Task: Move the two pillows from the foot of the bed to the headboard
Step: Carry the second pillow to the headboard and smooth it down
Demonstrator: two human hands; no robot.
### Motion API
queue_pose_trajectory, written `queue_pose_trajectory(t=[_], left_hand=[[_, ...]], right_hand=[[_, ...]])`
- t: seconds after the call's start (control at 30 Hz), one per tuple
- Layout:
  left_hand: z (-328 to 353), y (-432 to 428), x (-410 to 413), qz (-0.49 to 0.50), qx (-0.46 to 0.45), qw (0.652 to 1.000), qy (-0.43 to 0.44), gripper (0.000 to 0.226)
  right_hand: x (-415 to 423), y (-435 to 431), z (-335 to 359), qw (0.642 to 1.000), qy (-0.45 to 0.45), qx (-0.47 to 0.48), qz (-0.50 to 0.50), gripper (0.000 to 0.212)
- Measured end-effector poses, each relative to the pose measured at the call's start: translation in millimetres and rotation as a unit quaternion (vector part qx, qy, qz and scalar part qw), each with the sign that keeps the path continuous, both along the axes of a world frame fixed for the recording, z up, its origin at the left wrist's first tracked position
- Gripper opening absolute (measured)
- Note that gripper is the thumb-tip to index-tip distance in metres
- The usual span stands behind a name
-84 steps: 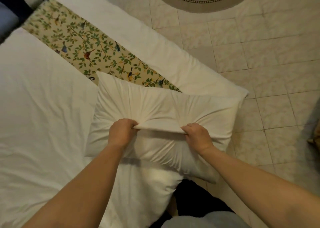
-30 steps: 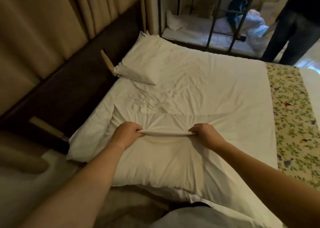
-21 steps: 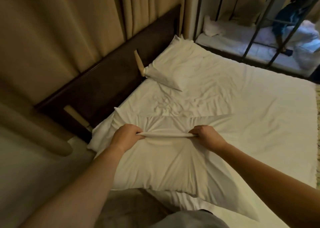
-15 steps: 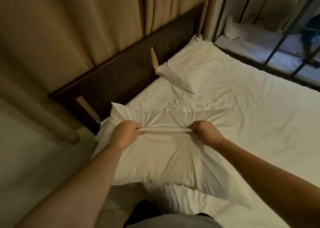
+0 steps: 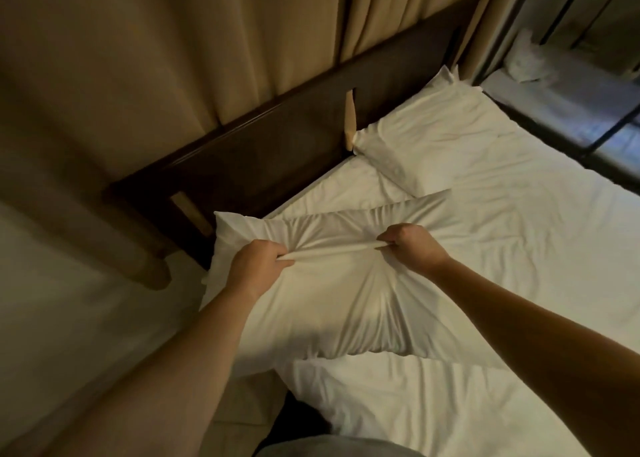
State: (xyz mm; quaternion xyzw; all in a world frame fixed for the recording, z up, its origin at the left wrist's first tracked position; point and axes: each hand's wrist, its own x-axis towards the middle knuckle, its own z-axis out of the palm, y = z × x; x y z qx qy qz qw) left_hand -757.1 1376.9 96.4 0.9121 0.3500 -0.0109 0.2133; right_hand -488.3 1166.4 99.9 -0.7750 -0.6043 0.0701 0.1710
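I hold a white pillow (image 5: 346, 304) by a pinched fold of its cover, above the near corner of the bed. My left hand (image 5: 258, 260) grips the fold's left end and my right hand (image 5: 408, 247) grips its right end. The pillow's far left corner reaches almost to the dark wooden headboard (image 5: 263, 151). A second white pillow (image 5: 426, 148) lies flat on the bed against the headboard, farther right.
The bed's white sheet (image 5: 519, 248) spreads to the right and below. Beige curtains (image 5: 173, 47) hang behind the headboard. A round beige bolster or post (image 5: 104, 245) sticks out at the left. A dark metal frame with bedding (image 5: 571, 85) stands at the top right.
I carried the pillow from the foot of the bed, by the patterned runner, up to the headboard end. In the last second it has come closer to the headboard.
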Motion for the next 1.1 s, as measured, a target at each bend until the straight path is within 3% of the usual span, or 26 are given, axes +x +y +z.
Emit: queue_pose_trajectory(t=[0.1, 0.27, 0.67, 1.1], left_hand=[[-19, 33, 16, 0.015, 0.006, 1.000, 0.002, 0.054], [-44, 81, 43, 0.027, -0.009, 1.000, 0.003, 0.037], [-123, 168, 88, 0.095, -0.056, 0.994, 0.000, 0.039], [-195, 195, 121, 0.094, -0.088, 0.992, 0.010, 0.037]], right_hand=[[24, 43, -16, 1.000, 0.005, -0.027, 0.010, 0.019], [68, 117, -43, 0.999, 0.003, -0.041, 0.024, 0.025], [122, 288, -102, 0.998, 0.020, -0.055, 0.003, 0.025], [151, 317, -175, 0.995, 0.015, -0.093, -0.029, 0.023]])
